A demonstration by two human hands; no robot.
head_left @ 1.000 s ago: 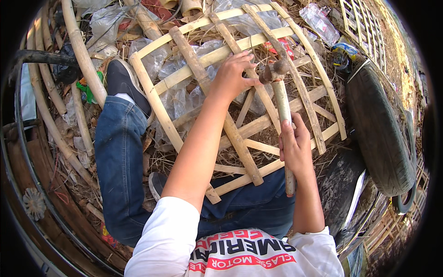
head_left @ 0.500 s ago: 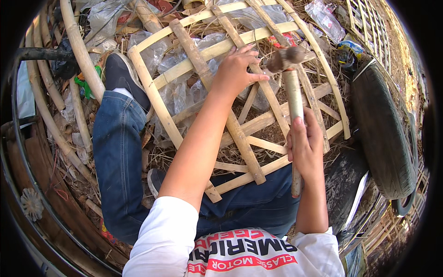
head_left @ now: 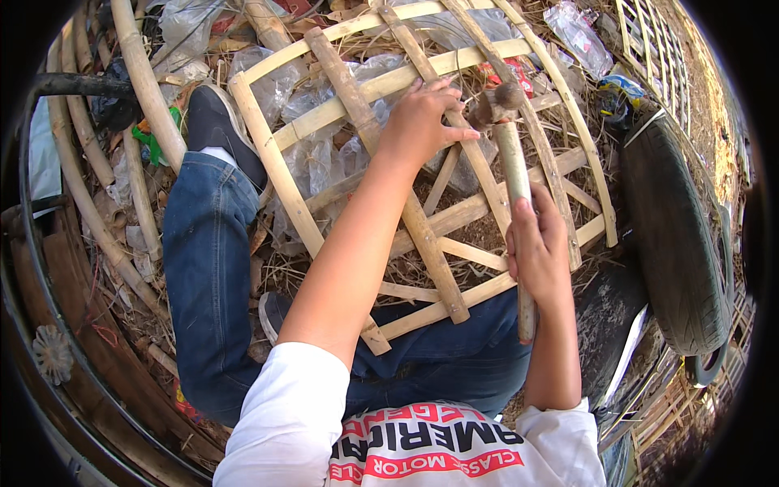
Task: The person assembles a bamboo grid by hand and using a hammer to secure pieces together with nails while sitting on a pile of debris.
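Note:
A lattice panel of flat bamboo strips [head_left: 345, 91] rests across my lap and the ground in front of me. My left hand [head_left: 418, 120] grips one of its long strips in the upper middle, thumb along the near side and fingers over a crossing. A hammer [head_left: 513, 166] with a light, worn handle is held by my right hand [head_left: 540, 239], which wraps round the handle's lower part. Its rusty brown head [head_left: 497, 105] is over the lattice, just right of my left thumb. Whether the head touches a strip, I cannot tell.
A black tyre [head_left: 677, 235] stands at the right, and another bamboo lattice [head_left: 656, 49] lies behind it. Bamboo poles [head_left: 146, 85] and a dark metal frame [head_left: 31, 154] are at the left. Clear plastic bags [head_left: 578, 36] and dry litter cover the ground.
The hammer head has shifted very slightly, and its blur has lessened. The view has moved a little; my left hand keeps its place on the lattice.

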